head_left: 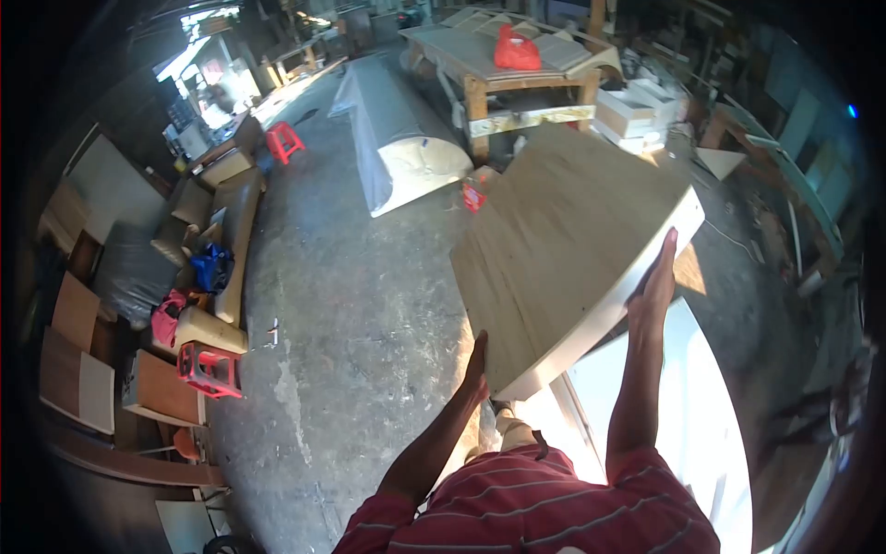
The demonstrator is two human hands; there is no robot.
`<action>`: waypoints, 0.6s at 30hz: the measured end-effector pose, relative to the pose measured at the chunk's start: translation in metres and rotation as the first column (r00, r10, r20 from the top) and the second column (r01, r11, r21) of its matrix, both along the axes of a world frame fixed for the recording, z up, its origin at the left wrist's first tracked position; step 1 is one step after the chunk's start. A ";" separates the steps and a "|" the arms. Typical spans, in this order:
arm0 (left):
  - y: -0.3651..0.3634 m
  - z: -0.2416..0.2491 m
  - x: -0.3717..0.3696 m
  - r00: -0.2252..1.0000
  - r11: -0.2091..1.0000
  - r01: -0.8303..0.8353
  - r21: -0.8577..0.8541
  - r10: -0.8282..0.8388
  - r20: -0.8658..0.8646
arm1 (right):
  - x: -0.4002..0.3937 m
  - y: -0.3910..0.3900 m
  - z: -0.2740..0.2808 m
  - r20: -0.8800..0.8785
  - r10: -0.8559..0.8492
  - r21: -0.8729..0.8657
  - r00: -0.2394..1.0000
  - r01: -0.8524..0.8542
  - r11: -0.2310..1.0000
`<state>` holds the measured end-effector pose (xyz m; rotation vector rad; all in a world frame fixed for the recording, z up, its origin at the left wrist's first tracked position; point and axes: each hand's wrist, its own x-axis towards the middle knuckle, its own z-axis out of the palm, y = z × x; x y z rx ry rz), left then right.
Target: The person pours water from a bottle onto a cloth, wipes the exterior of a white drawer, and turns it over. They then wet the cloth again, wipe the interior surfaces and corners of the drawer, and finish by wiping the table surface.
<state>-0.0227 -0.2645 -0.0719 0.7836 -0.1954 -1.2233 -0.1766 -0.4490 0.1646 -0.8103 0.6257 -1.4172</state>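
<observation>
A thick plywood panel (568,249), brown on its broad face and pale along its curved near edge, is held tilted in front of my body. My left hand (475,367) grips its near left corner, with the fingers partly hidden behind it. My right hand (657,277) holds the right part of the pale edge, fingers reaching up along it. Below and to the right of the panel is a large white sheet-like surface (688,406), brightly lit. The underside of the panel is hidden.
A plastic-wrapped curved piece (397,129) lies on the concrete floor (360,305) ahead. Behind it stands a wooden workbench (531,120) with a red bag (515,48). A sofa (235,212) and red stools (210,369) line the left; white boxes (632,111) are at the right.
</observation>
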 end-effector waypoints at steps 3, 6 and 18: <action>-0.005 0.012 -0.052 0.991 0.987 0.119 -0.107 -0.125 -0.049 | -0.033 0.035 0.043 -0.088 -0.108 -0.096 0.990 0.100 0.990; -0.034 -0.003 -0.097 0.922 0.913 0.355 -0.203 -0.377 -0.084 | -0.067 0.057 0.083 -0.179 -0.185 -0.170 0.966 0.154 0.973; -0.051 0.214 -0.158 0.557 0.931 0.207 -0.300 0.140 0.819 | -0.206 0.094 0.104 -0.494 -0.556 -0.400 0.668 0.393 0.828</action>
